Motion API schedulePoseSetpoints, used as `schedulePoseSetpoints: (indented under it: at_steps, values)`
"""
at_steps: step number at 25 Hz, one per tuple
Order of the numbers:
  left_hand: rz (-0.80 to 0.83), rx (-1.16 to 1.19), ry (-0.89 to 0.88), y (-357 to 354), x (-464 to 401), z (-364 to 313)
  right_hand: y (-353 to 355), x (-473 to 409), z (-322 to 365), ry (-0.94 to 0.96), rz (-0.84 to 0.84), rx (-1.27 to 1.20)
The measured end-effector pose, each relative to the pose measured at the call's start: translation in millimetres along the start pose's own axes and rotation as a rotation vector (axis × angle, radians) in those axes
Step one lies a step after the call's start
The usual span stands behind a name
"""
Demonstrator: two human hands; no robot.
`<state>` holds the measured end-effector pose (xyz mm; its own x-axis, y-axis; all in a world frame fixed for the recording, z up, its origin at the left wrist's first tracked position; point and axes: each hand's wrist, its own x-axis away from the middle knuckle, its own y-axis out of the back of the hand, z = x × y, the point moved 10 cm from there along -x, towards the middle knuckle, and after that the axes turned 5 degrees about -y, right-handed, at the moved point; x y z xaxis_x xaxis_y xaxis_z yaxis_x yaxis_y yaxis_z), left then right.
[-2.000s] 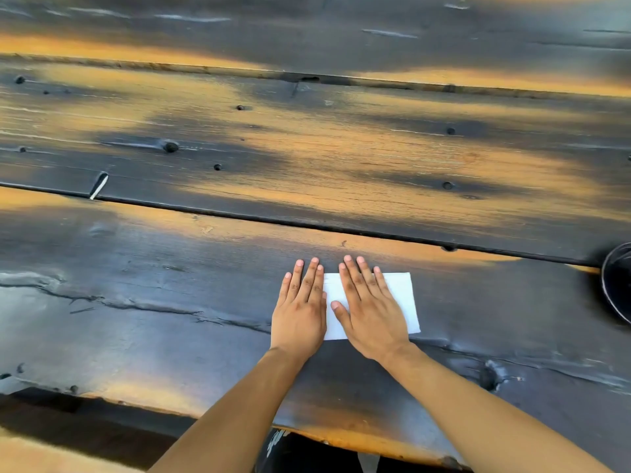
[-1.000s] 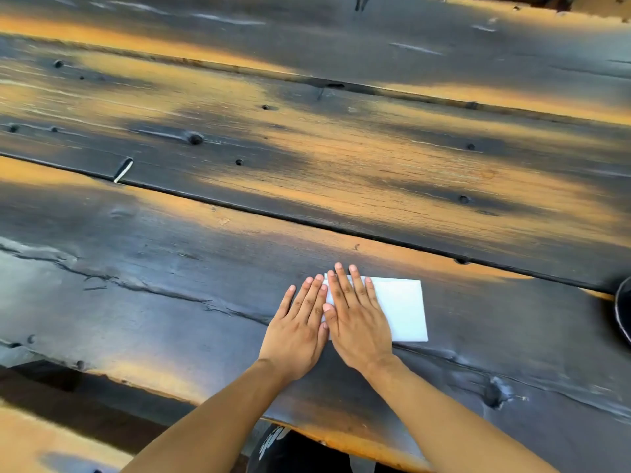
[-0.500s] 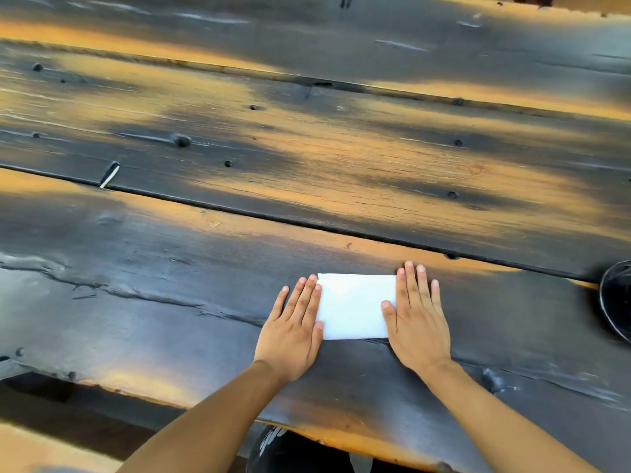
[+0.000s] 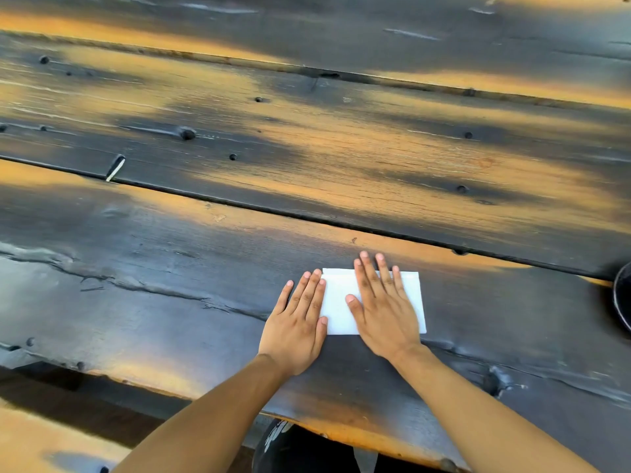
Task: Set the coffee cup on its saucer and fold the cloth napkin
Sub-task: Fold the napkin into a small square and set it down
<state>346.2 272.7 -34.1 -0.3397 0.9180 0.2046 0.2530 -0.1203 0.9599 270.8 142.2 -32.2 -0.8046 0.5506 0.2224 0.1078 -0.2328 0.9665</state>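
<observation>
A white cloth napkin [image 4: 338, 302], folded into a small rectangle, lies flat on the near plank of the wooden table [image 4: 170, 302]. My right hand [image 4: 382, 305] rests palm down on the napkin's middle, fingers spread. Palm down too, my left hand [image 4: 297, 322] lies on the table at the napkin's left edge, its fingertips touching the cloth. Neither hand grips anything. At the right border of the view a dark round rim [image 4: 621, 298] shows, cut off; I cannot tell whether it is the saucer or the cup.
The table is made of dark, worn planks with orange patches, with grooves between them [image 4: 307, 216]. Its near edge [image 4: 341, 431] runs just below my forearms. A small pale sliver [image 4: 115, 168] sticks out of the groove at the left.
My right hand has slid left from the napkin's right end onto its middle. My left hand has stayed at the left edge. The napkin has not changed shape.
</observation>
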Motion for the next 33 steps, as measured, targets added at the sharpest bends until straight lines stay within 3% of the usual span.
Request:
schedulePoseSetpoints:
  at_steps: [5,10,14,18,21,25,33]
  values:
    - [-0.006,-0.009,-0.001,1,2,-1,6,9,-70,-0.234,-0.015,-0.028]
    - [0.032,0.029,0.015,2,1,-1,8,8,-75,-0.259,-0.027,-0.064]
    - [-0.018,0.193,0.049,20,0,-4,37,32,-85,-0.471,-0.187,-0.315]
    - [-0.341,0.416,0.448,49,28,8,51,71,-64,-0.504,-0.270,-0.369]
    - [-0.310,0.817,0.778,30,48,11,39,80,-20,-0.302,-0.198,-0.297]
    - [-0.271,1.169,1.109,10,63,8,22,73,22,-0.079,-0.094,-0.282]
    - [-0.268,1.679,1.307,-6,60,-17,21,70,22,-0.124,-0.067,-0.262]
